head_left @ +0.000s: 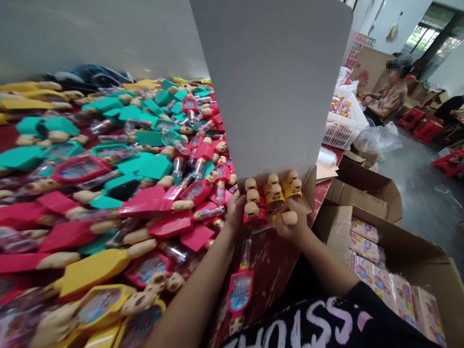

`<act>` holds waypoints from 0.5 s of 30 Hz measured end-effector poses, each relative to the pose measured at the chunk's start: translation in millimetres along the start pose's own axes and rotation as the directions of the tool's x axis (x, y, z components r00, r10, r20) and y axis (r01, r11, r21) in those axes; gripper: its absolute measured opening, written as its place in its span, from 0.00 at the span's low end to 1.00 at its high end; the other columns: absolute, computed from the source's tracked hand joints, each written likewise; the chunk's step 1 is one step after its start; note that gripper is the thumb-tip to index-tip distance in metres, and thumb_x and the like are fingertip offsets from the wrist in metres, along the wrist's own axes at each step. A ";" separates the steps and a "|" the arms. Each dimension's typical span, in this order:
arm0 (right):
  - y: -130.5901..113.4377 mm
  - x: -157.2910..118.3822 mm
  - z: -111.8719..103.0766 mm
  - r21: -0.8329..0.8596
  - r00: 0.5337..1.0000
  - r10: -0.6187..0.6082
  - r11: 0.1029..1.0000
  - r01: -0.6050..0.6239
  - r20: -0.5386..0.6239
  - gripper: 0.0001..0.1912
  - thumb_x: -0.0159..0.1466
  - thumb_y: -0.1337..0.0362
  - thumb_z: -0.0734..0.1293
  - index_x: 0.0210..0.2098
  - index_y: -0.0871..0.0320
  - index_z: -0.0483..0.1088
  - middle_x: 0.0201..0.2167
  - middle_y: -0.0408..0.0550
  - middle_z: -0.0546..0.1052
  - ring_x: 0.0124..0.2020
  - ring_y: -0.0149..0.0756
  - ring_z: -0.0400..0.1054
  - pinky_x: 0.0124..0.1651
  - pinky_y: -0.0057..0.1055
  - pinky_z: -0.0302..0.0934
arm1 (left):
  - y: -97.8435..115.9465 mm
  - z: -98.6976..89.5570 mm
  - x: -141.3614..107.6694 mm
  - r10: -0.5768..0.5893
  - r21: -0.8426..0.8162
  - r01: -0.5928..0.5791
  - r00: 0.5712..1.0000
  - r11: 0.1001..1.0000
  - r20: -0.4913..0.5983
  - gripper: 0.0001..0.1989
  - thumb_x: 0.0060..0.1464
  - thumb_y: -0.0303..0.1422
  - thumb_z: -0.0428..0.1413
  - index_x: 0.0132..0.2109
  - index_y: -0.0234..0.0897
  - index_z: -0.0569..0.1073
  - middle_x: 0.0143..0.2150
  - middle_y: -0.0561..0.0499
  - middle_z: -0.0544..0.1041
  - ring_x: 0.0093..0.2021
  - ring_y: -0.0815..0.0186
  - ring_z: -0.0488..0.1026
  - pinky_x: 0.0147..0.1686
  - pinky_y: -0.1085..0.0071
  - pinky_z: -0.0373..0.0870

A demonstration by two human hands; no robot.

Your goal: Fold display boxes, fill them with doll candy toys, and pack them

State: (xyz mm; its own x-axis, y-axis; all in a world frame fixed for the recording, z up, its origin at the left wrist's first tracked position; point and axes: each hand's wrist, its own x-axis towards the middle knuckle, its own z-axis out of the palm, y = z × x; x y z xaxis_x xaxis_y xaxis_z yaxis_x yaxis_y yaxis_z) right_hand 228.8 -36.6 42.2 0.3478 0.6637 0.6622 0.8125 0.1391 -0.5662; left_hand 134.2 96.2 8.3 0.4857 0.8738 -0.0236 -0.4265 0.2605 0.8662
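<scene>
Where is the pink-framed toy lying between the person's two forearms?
In the head view, the pink-framed toy lies on the red tabletop, below the left hand.

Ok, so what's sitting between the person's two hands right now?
In the head view, a tight cluster of red and yellow plastic toys with tan rounded tops stands between the left hand and the right hand.

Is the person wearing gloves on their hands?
No, the left hand and the right hand are both bare, pressed against the yellow and red toys.
</scene>
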 end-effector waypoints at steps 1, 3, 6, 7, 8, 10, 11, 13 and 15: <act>2.0 6.0 2.1 0.007 0.999 0.046 0.999 -0.046 -0.029 0.08 0.51 0.65 0.60 0.21 0.53 0.53 0.16 0.38 0.61 0.16 0.27 0.55 0.20 0.26 0.51 | 0.9 0.3 -0.7 0.003 0.005 -0.003 1.000 1.000 -0.003 0.27 0.28 0.52 0.65 0.29 0.36 0.68 0.22 0.55 0.68 0.20 0.71 0.62 0.18 0.76 0.61; 7.1 13.0 6.5 0.024 0.992 0.115 0.993 -0.113 -0.061 0.09 0.49 0.64 0.61 0.20 0.53 0.52 0.14 0.36 0.59 0.15 0.27 0.52 0.19 0.26 0.48 | 3.2 1.3 -2.5 0.010 0.014 -0.010 1.000 1.000 -0.007 0.26 0.28 0.51 0.65 0.29 0.37 0.69 0.22 0.55 0.68 0.21 0.71 0.63 0.19 0.76 0.61; 13.9 11.4 11.9 0.027 0.989 0.140 0.990 -0.139 -0.044 0.10 0.49 0.64 0.61 0.20 0.53 0.51 0.14 0.36 0.58 0.15 0.27 0.52 0.19 0.26 0.48 | 5.4 3.3 -5.0 0.013 0.027 -0.013 1.000 1.000 -0.006 0.23 0.30 0.48 0.64 0.29 0.37 0.69 0.22 0.55 0.68 0.21 0.71 0.63 0.18 0.76 0.60; 15.1 9.4 12.9 0.021 0.990 0.136 0.991 -0.135 -0.048 0.10 0.49 0.64 0.61 0.20 0.53 0.51 0.14 0.36 0.59 0.15 0.27 0.52 0.20 0.26 0.49 | 5.4 3.8 -5.5 0.013 0.029 -0.013 1.000 0.999 -0.006 0.22 0.30 0.48 0.64 0.29 0.37 0.69 0.22 0.54 0.68 0.21 0.70 0.63 0.18 0.76 0.60; 15.6 7.5 13.5 0.010 0.991 0.125 0.992 -0.125 -0.056 0.10 0.50 0.64 0.61 0.20 0.53 0.51 0.15 0.36 0.59 0.15 0.27 0.53 0.20 0.25 0.49 | 5.3 4.2 -5.7 0.015 0.029 -0.015 1.000 0.999 -0.008 0.22 0.30 0.48 0.64 0.29 0.38 0.69 0.22 0.54 0.69 0.21 0.70 0.63 0.18 0.76 0.60; 14.2 5.1 13.6 -0.038 0.994 0.078 0.996 -0.081 -0.077 0.10 0.51 0.64 0.61 0.21 0.53 0.51 0.15 0.37 0.59 0.16 0.28 0.53 0.20 0.26 0.50 | 4.4 4.5 -5.4 0.020 0.029 -0.020 1.000 0.999 -0.008 0.23 0.31 0.48 0.64 0.31 0.38 0.69 0.23 0.54 0.70 0.22 0.70 0.64 0.19 0.75 0.61; 12.4 4.5 13.2 -0.072 0.996 0.038 0.996 -0.044 -0.086 0.09 0.51 0.64 0.61 0.22 0.53 0.53 0.16 0.37 0.60 0.17 0.29 0.55 0.21 0.26 0.52 | 3.8 4.3 -4.9 0.023 0.030 -0.023 1.000 0.999 -0.005 0.23 0.31 0.48 0.64 0.31 0.37 0.69 0.23 0.54 0.70 0.22 0.69 0.64 0.20 0.75 0.61; 7.7 4.3 12.4 -0.157 0.990 -0.062 0.987 0.043 -0.123 0.04 0.52 0.65 0.62 0.26 0.54 0.58 0.21 0.41 0.65 0.23 0.32 0.60 0.27 0.29 0.58 | 2.7 3.2 -3.5 0.026 0.033 -0.026 1.000 0.999 0.005 0.24 0.31 0.49 0.64 0.32 0.37 0.69 0.24 0.53 0.70 0.23 0.69 0.64 0.21 0.75 0.62; 4.1 4.2 12.9 -0.237 0.972 -0.156 0.965 0.112 -0.177 0.10 0.53 0.64 0.63 0.35 0.57 0.63 0.30 0.48 0.69 0.33 0.39 0.65 0.37 0.36 0.63 | 1.0 1.5 -2.0 0.032 0.038 -0.033 0.999 0.999 0.018 0.26 0.30 0.50 0.64 0.32 0.36 0.70 0.24 0.53 0.70 0.23 0.68 0.64 0.21 0.74 0.62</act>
State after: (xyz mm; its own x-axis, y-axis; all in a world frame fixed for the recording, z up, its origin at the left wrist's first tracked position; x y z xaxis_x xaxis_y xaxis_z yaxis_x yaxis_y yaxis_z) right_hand 227.6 -23.8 36.4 0.2938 0.4935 0.8186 0.9339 0.0344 -0.3559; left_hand 133.9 94.1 9.9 0.4850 0.8744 0.0131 -0.4131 0.2159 0.8847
